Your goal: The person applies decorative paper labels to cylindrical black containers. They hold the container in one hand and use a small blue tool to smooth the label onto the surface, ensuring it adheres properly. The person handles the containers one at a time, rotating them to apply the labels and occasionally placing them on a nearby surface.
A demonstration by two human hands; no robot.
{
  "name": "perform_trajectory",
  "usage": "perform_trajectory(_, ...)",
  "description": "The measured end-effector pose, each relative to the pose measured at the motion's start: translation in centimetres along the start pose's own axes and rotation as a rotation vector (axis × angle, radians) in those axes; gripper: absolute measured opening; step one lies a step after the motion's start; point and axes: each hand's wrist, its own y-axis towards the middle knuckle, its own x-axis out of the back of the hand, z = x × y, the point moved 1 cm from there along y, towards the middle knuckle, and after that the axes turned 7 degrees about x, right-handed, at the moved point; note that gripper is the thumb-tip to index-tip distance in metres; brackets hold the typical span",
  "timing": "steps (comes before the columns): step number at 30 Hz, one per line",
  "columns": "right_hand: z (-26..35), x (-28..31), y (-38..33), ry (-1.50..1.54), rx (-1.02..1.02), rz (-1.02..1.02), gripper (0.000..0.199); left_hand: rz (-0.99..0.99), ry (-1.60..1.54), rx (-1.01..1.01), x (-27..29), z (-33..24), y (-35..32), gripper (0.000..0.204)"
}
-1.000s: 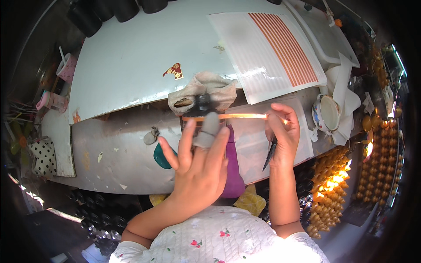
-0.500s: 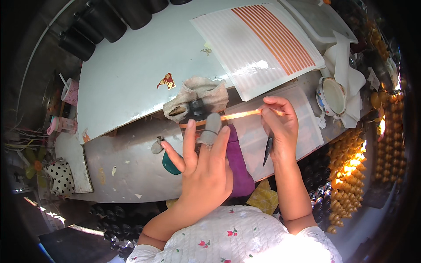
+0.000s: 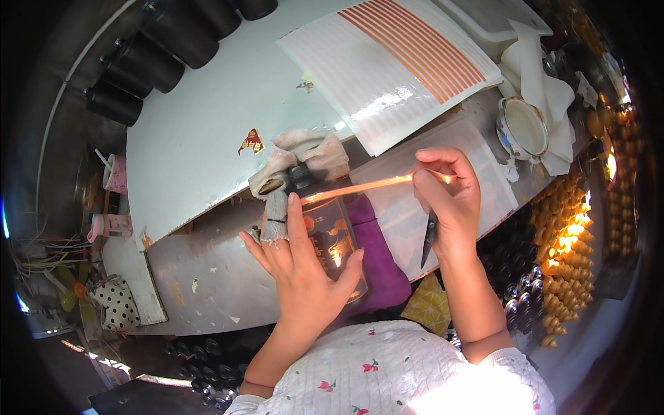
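Observation:
A dark bottle (image 3: pixel 333 238) with a gold design lies on its side, its black neck (image 3: pixel 299 178) pointing away from me. My left hand (image 3: pixel 304 270) rests over it with fingers spread, the index fingertip at the near end of a shiny copper-coloured strip (image 3: pixel 366 187). A grey cloth finger cover (image 3: pixel 275 214) with a dark band is on one of its fingers. Between thumb and fingers, my right hand (image 3: pixel 449 200) pinches the strip's other end and holds it taut. A dark pointed tool (image 3: pixel 429 238) sticks out below that palm; its exact kind is unclear.
A purple cushion (image 3: pixel 380 270) lies under and right of the bottle, with a crumpled beige cloth (image 3: pixel 304 149) beyond its neck. A sheet of copper strips (image 3: pixel 415 52) lies at the back. An enamel mug (image 3: pixel 523 128) stands right; black bottles (image 3: pixel 176 31) stand back left.
My left hand has shifted left and lower, its fingers drawing closer together and uncovering the bottle's gold design. The strip's left end now meets the bottle near my index finger; my right hand keeps its pinch.

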Motion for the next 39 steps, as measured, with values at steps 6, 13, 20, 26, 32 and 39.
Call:
perform_trajectory(6,-2.6,0.3,1.1,0.011,-0.074,-0.054,0.019,0.028,0.003,-0.018,0.3,-0.2,0.1,0.107)
perform_trajectory(13,-3.8,0.6,1.6,0.009,-0.126,-0.025,0.018,-0.024,0.207,-0.103,0.6,-1.0,0.0,0.089)
perform_trajectory(20,-4.1,0.8,1.4,0.025,-0.198,0.027,0.017,-0.017,0.441,-0.304,0.0,-3.2,0.3,0.068)
perform_trajectory(26,-3.7,0.6,0.8,0.042,-0.148,0.062,0.015,0.064,0.012,-0.008,0.2,-0.6,-1.2,0.100)
perform_trajectory(32,-2.4,-1.6,0.3,0.080,-0.144,0.131,0.015,0.227,-1.116,0.143,-3.0,5.3,-1.4,0.115)
perform_trajectory(39,-2.2,-2.0,-0.4,0.103,-0.078,0.133,0.015,0.136,-0.926,0.122,-2.9,4.0,-1.4,0.117)
